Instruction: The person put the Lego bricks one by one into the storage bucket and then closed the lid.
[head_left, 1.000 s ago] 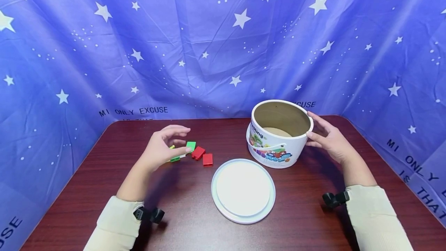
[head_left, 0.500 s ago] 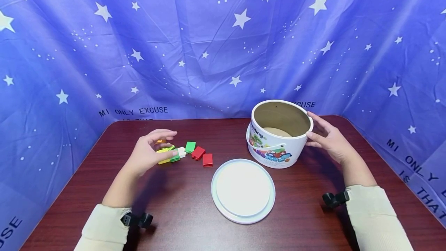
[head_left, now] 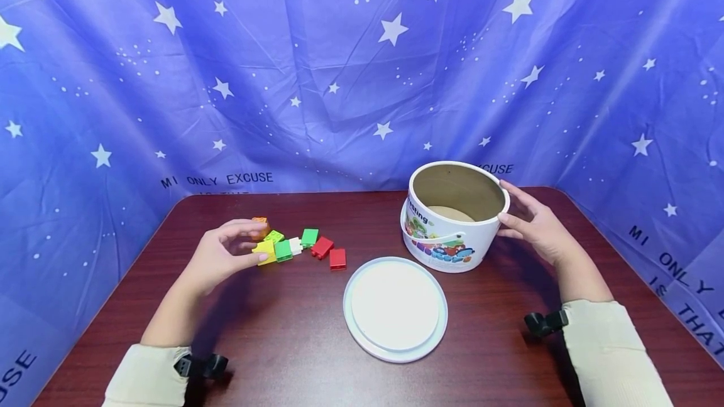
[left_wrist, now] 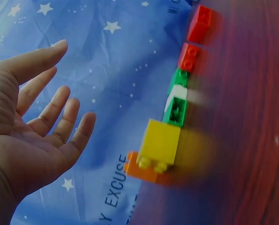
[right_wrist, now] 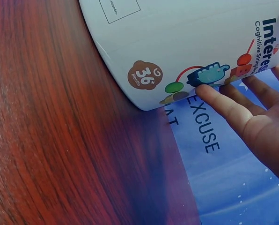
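Observation:
My left hand [head_left: 217,255] hovers at the near left of a group of toy building bricks, its fingers spread and nothing between them. Nearest to it lies a yellow brick [head_left: 264,252], with an orange brick [head_left: 260,226] and a lime brick [head_left: 274,237] behind. The left wrist view shows a gap between this hand and the yellow brick [left_wrist: 161,143]. On the right, my right hand [head_left: 532,228] rests its extended fingers and thumb against the outer wall of a white bucket [head_left: 447,250]. The bucket stands upright without its lid, its printed wall close up in the right wrist view.
A round white lid [head_left: 394,306] lies flat in front of the bucket. Right of the yellow brick run green [head_left: 283,250], white [head_left: 296,245] and red [head_left: 337,259] bricks. A blue star-print curtain [head_left: 339,80] hangs behind the dark wooden table [head_left: 317,344].
My left hand has moved left and toward me, from over the bricks to their left side, uncovering the yellow, lime and orange ones. The right hand and bucket have stayed put.

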Demonstrator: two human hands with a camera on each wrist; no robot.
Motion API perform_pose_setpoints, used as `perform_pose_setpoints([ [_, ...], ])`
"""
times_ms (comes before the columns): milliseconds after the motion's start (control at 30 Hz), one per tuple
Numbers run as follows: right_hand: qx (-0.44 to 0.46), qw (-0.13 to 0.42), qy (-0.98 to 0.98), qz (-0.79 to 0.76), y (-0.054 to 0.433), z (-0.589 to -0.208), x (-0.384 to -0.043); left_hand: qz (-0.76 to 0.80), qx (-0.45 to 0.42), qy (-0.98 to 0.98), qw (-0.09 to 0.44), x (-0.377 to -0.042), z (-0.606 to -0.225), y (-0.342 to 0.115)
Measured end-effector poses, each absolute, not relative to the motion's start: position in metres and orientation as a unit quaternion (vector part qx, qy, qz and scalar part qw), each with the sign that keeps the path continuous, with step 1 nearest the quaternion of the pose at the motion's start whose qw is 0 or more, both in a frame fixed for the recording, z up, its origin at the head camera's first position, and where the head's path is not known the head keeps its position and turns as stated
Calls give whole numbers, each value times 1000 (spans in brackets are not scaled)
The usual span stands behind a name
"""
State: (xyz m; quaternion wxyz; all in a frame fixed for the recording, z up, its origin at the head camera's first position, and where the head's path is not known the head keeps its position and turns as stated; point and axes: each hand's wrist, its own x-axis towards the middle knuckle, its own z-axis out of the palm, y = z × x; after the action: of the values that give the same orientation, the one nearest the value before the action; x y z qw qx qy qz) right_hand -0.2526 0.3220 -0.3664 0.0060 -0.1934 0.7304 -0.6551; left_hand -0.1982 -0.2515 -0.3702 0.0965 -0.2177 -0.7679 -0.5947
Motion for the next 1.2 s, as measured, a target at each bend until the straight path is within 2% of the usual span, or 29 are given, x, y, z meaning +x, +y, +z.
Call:
perform_pose_setpoints([
  [600, -199, 6, 727, -657, 324, -368, -254, -560, -130, -818, 38, -207, -384, -277],
  [1200, -195, 9, 723, -662, 321, -366, -253, -472, -111, -874, -16, -229, -405, -292],
])
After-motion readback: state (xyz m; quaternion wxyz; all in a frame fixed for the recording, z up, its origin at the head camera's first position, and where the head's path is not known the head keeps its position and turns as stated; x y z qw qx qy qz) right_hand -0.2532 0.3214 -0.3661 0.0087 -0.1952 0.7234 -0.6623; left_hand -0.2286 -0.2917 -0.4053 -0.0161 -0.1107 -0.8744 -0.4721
